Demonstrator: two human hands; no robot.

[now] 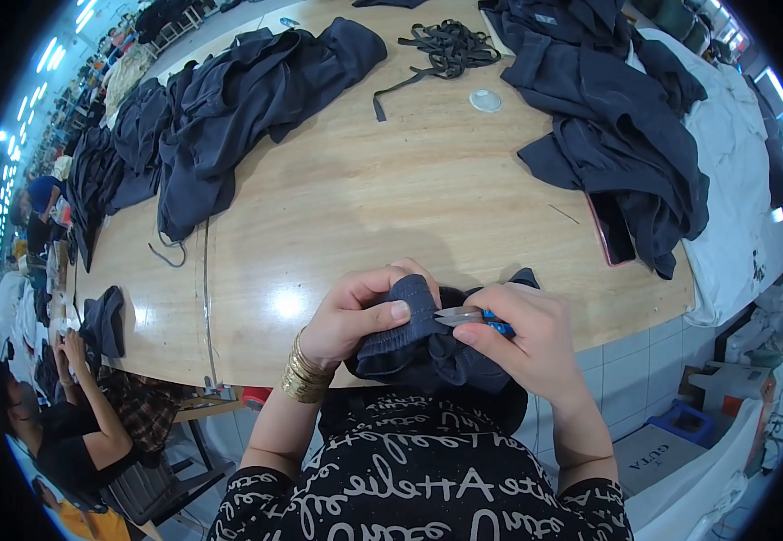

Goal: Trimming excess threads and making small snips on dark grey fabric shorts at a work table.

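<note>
My left hand (351, 311) is closed on the gathered, elasticated band of a dark navy garment (473, 365), its thumb pressed flat on the stitched fabric. Between the fingers of my right hand (536, 334) is a pair of thread snips (461, 316) with metal blades and blue handles. The blade tips point left and meet the edge of the band beside my left thumb. Whether a thread lies between them is too small to tell. The rest of the garment is bunched below my hands at the table's near edge.
Navy garments lie piled on the wooden table (355, 189) at far left (256, 108) and right (617, 126). Dark cords (450, 50) and a round whitish disc (484, 100) lie at the back. A phone (610, 230) is partly under the right pile. A co-worker (67, 424) sits at left.
</note>
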